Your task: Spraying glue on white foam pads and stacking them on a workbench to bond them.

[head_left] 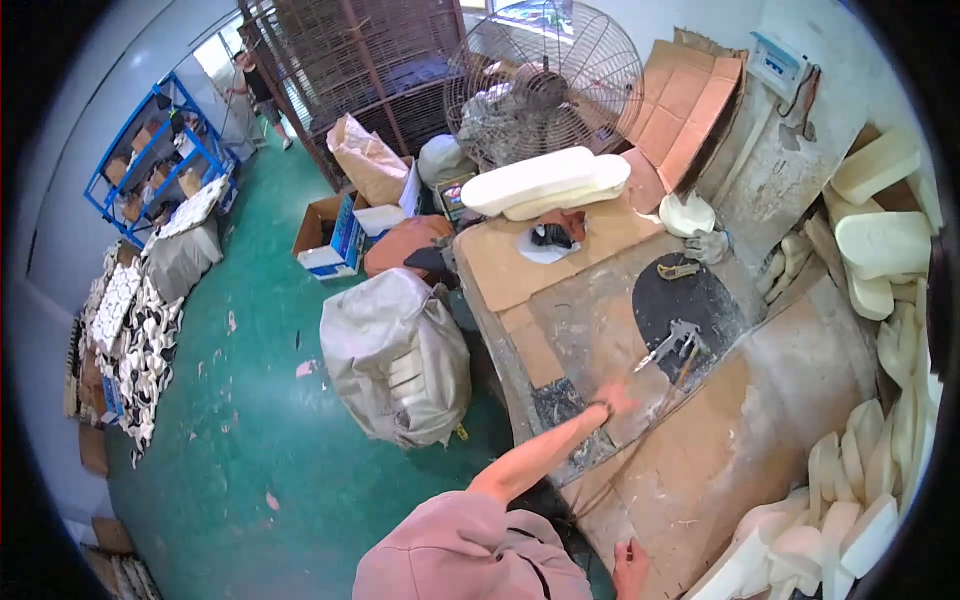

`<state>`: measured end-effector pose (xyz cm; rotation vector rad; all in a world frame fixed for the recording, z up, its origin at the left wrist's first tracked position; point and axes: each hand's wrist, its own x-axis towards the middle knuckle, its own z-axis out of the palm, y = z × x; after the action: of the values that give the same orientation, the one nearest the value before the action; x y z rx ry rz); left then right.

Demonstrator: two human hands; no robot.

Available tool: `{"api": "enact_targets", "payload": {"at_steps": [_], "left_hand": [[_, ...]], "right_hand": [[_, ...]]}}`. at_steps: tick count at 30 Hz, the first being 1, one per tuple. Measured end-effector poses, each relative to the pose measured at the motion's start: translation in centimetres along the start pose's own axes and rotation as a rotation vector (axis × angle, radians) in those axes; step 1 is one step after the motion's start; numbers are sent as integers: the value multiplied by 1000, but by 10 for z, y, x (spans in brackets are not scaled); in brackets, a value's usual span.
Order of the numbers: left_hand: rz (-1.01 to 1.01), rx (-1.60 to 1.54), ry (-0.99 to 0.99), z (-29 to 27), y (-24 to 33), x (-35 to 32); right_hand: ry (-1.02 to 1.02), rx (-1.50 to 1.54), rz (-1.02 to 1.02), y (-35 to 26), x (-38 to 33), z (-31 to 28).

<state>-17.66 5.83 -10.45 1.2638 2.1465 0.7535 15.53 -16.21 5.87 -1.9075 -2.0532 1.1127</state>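
Metal glints where a spray gun (pixel 672 342) lies on a black oval pad (pixel 690 300) on the cardboard-covered surface (pixel 700 450). The left hand (pixel 613 397) is stretched toward it, just short of the tool; blur hides its fingers, so its spread cannot be told. The right hand (pixel 630 566) is cut off by the lower edge, resting on the surface, its grip unclear. Pale foam pieces (pixel 830 500) are piled nearby.

At the bottom centre of the frame the person wears a dusty pink top with short sleeves. Both forearms are bare. A dark band circles the wrist of the left hand (pixel 615 397); the right hand (pixel 630 566) is ungloved.
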Motion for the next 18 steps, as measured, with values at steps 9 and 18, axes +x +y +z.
{"api": "enact_targets", "payload": {"at_steps": [9, 18], "left_hand": [[223, -598, -827, -50, -15, -185], [543, -571, -880, -112, 45, -264]], "right_hand": [[-139, 385, 247, -85, -26, 16], [-305, 642, -111, -122, -62, 17]]}}
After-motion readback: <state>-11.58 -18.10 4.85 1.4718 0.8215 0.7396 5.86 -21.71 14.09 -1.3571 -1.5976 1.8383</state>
